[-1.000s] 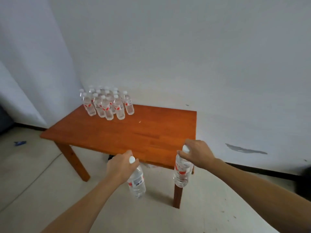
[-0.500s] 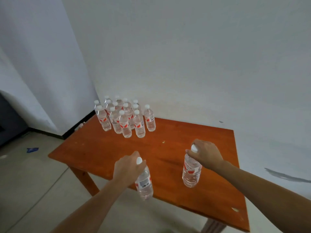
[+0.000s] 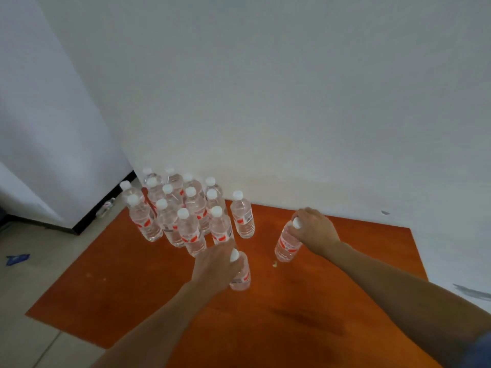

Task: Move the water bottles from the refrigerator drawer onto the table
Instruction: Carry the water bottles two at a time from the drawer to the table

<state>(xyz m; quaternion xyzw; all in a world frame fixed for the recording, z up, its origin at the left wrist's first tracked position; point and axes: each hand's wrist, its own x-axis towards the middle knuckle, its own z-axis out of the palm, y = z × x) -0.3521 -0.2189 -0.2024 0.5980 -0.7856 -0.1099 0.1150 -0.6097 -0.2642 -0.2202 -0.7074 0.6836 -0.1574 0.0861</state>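
Observation:
Each of my hands holds a clear water bottle with a white cap and a red-and-white label. My left hand (image 3: pixel 216 266) grips the neck of one bottle (image 3: pixel 241 276), held low over the middle of the orange wooden table (image 3: pixel 305 314). My right hand (image 3: pixel 314 229) grips the top of another bottle (image 3: pixel 287 241), tilted slightly, to the right of a cluster of several upright bottles (image 3: pixel 183 208) at the table's far left corner. I cannot tell whether either held bottle touches the tabletop. The refrigerator drawer is not in view.
White walls stand close behind the table. A small pale scrap (image 3: pixel 275 264) lies on the tabletop between the two held bottles. On the floor at left are a blue scrap (image 3: pixel 17 259) and a fallen bottle (image 3: pixel 106 207). The table's left edge drops to the tiled floor.
I have come right up to the table. Both hands have carried their bottles from beyond its near edge to over the tabletop, close to the cluster.

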